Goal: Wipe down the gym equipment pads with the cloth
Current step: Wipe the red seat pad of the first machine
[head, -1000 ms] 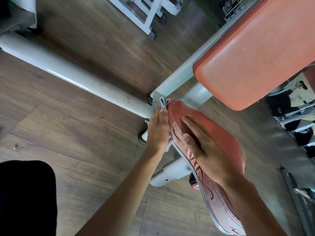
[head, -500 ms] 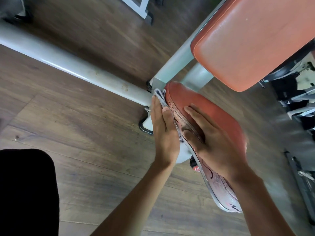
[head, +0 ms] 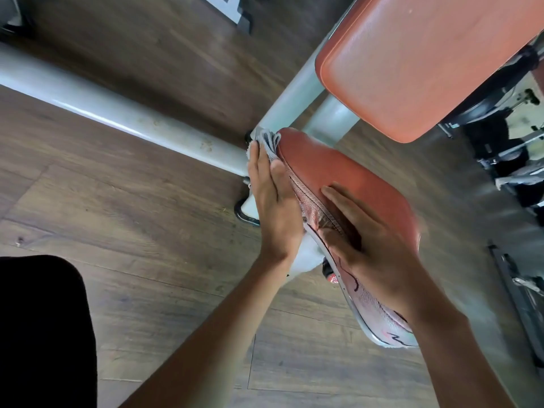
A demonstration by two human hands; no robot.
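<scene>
Cloth (head: 266, 141), bunched, is pressed against the left edge of the lower pad (head: 353, 172) at mid-frame by the left hand (head: 273, 201), fingers straight, nothing gripped. The pad's long axis is aimed from centre to lower right, and it is steadied beneath the flat-laid right hand (head: 368, 245).

A: Soft, even light, a bit dim tbh. There's a white glare streak along the frame tube (head: 117, 119) and a faint sheen on the upper pad (head: 412, 54).
B: Yep, the wide-angle bends the edges, and the right side's smeary.
</scene>
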